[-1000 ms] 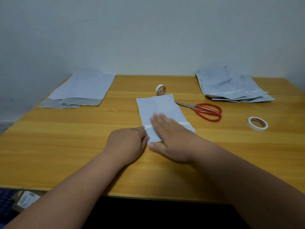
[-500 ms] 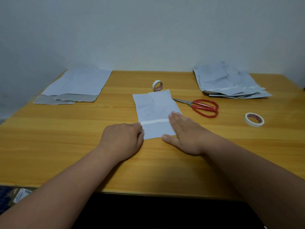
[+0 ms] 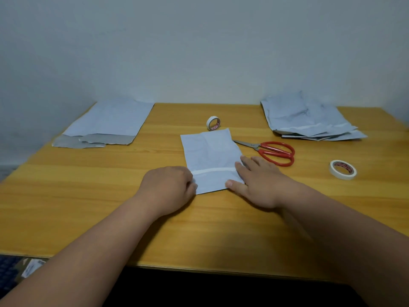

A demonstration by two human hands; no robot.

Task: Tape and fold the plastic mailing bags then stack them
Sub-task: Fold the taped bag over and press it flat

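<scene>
A folded white mailing bag lies flat at the table's middle, with a strip of white tape across its near part. My left hand rests at the bag's near left corner, fingers curled against its edge. My right hand lies flat with straight fingers on the bag's right edge, at the end of the tape strip. A pile of flat bags sits at the far left. A stack of taped, folded bags sits at the far right.
Red-handled scissors lie just right of the bag. One tape roll stands on edge behind the bag, another tape roll lies flat near the right. The wooden table meets a wall behind.
My right hand has slid rightward along the tape strip from the bag's middle to its right edge. My left hand has stayed at the near left corner.
</scene>
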